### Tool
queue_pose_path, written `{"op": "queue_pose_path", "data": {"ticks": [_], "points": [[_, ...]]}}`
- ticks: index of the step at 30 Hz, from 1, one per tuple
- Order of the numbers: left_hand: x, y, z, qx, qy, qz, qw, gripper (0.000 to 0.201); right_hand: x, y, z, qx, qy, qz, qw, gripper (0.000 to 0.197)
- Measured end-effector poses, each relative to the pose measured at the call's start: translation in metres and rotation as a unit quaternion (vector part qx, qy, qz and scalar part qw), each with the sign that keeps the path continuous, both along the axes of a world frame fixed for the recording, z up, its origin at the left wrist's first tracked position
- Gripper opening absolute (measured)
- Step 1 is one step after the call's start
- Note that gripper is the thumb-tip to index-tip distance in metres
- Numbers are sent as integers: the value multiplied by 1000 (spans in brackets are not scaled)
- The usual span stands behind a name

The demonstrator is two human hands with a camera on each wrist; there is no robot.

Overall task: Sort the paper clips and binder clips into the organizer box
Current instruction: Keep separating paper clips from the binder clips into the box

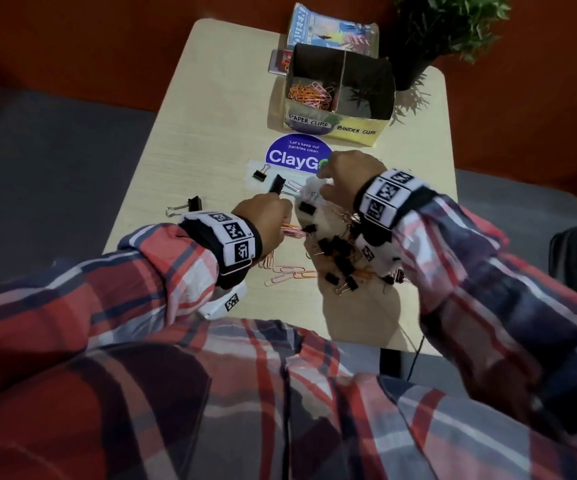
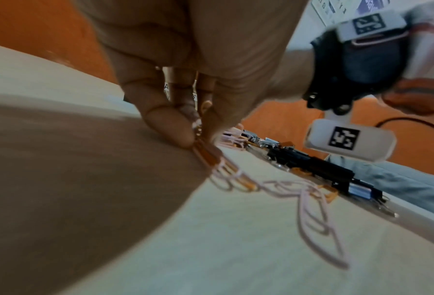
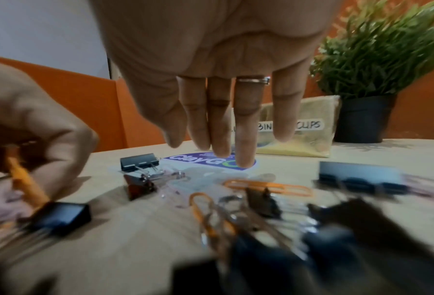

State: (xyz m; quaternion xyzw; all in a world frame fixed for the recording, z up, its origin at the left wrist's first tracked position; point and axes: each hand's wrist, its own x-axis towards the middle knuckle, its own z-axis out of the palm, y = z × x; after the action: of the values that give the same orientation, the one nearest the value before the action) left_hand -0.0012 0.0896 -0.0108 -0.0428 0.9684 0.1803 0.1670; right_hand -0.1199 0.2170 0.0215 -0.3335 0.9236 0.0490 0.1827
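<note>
The cardboard organizer box (image 1: 363, 129) stands at the table's far side. Its left cell, labelled PAPER CLIPS, holds pink and orange paper clips (image 1: 309, 93); I see nothing in the BINDER CLIPS cell. My left hand (image 1: 280, 221) pinches a few orange and pink paper clips (image 2: 205, 153) just above the table, also seen in the right wrist view (image 3: 26, 183). My right hand (image 3: 223, 147) hovers over the pile with straight fingers and holds nothing. Black binder clips (image 1: 339, 258) lie heaped under my right wrist. More paper clips (image 1: 290, 273) lie beside them.
Three loose binder clips (image 1: 261, 173) (image 1: 276, 184) (image 1: 193, 204) lie left of the pile. A round ClayGo sticker (image 1: 294, 154) sits in front of the box. A potted plant (image 1: 415, 64) and a booklet (image 1: 328, 32) stand behind the box.
</note>
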Motion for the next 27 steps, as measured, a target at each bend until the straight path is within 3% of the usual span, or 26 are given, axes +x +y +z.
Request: {"op": "queue_pose_path", "data": {"ticks": [6,11,16,22,27], "points": [[-7,-2,3,-13,-42,-13,999,17,-4,-47,-2,100,60,94,989,25],[-6,-10,5,23,-40,-10,999,19,-2,-50,-3,121,83,136,980,15],[-11,-33,25,71,-26,66,995,5,-5,-23,-4,116,81,129,982,16],[-71,-57,67,206,9,132,970,13,-11,5,-6,76,46,95,991,21],[-145,-59,91,139,82,95,982,22,-12,20,-10,35,38,41,998,33]]}}
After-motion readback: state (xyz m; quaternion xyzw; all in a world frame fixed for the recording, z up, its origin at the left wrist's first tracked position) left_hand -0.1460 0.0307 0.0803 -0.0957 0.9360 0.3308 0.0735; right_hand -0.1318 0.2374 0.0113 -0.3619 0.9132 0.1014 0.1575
